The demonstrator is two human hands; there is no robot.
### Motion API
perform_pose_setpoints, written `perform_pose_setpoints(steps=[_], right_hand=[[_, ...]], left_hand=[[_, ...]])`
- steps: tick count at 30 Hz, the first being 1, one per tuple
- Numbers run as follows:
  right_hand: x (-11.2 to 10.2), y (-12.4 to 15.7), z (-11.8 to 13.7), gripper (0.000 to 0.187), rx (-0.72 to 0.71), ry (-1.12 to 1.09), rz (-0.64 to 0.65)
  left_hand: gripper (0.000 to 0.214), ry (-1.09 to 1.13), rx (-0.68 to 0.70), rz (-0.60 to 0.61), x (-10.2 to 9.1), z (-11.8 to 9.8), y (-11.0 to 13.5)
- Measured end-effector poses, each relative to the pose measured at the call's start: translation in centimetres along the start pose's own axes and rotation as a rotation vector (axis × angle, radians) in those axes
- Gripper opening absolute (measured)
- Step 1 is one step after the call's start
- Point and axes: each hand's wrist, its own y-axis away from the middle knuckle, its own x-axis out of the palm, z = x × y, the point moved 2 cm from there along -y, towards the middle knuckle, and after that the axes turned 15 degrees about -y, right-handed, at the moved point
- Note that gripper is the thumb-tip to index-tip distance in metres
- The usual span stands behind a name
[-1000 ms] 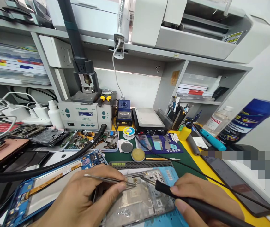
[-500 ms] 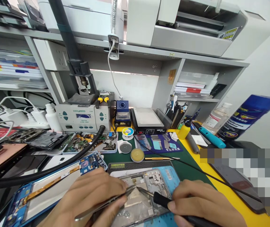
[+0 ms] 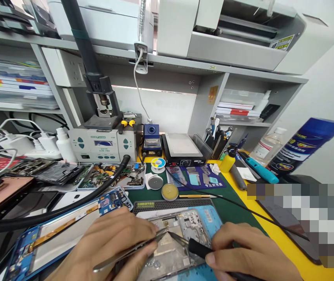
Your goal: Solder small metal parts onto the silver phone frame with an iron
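Metal tweezers are pinched in my left hand, their tips meeting a small metallic part on a phone frame. My right hand grips a soldering iron by its black sleeve. The iron's tip comes in from the right and lies close beside the tweezer tips; whether they touch is too fine to tell. The silvery frame rests on a light-blue and white pad, and my left hand covers its left side.
Behind the frame stand a round tin of yellowish paste, a solder spool and a gold-coloured pen-like tool. A black hose crosses the left side over a blue phone body. The iron's cable runs across the right.
The soldering iron's handle has shifted very slightly left, with its tip staying by the tweezer tips. Otherwise both hands and the phone frame hold their places.
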Motion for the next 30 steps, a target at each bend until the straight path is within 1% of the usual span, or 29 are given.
perform_pose_setpoints(steps=[1, 2, 4, 6, 8, 10, 14, 15, 18, 24, 27, 30], right_hand=[[0.1, 0.0, -0.2, 0.029, -0.021, -0.023, -0.008], [0.2, 0.0, -0.3, 0.025, -0.120, -0.045, -0.077], [0.4, -0.5, -0.5, 0.019, -0.132, -0.024, -0.106], [0.7, -1.5, -0.4, 0.008, -0.072, 0.052, -0.103], [0.9, -2.8, 0.2, 0.012, -0.036, 0.107, -0.096], [1.0, -4.1, 0.9, 0.017, -0.027, 0.140, -0.093], [1.2, -5.3, 2.0, 0.020, -0.034, 0.165, -0.090], [1.3, -5.3, 2.1, 0.020, -0.035, 0.166, -0.090], [1.3, -5.2, 2.3, 0.020, -0.037, 0.168, -0.088], [1.2, -5.2, 2.3, 0.019, -0.043, 0.158, -0.077], [1.0, -4.3, 2.0, 0.018, -0.030, 0.130, -0.068], [0.5, -2.5, 1.4, 0.013, -0.005, 0.087, -0.055]], left_hand=[[0.037, 0.001, -0.004, -0.005, 0.0, 0.0, 0.0], [0.036, 0.003, -0.004, -0.011, 0.0, 0.0, 0.0], [0.033, 0.005, -0.002, -0.024, -0.1, -0.1, -0.2], [0.029, 0.001, 0.001, -0.019, -0.1, -0.1, -0.2], [0.028, -0.013, -0.002, 0.003, -0.1, -0.1, -0.1], [0.027, -0.020, -0.005, -0.003, 0.0, -0.1, -0.3], [0.022, 0.023, 0.021, -0.056, -0.1, -0.5, -2.1], [0.020, 0.047, 0.047, -0.054, -0.1, -0.7, -2.7], [0.018, 0.087, 0.054, -0.058, -0.5, -0.9, -3.6], [0.017, -0.004, 0.054, -0.053, -0.6, -0.9, -2.3], [0.015, -0.003, 0.043, -0.041, -0.4, -0.9, -2.0], [0.015, 0.010, 0.040, -0.041, -0.4, -1.0, -2.4]])
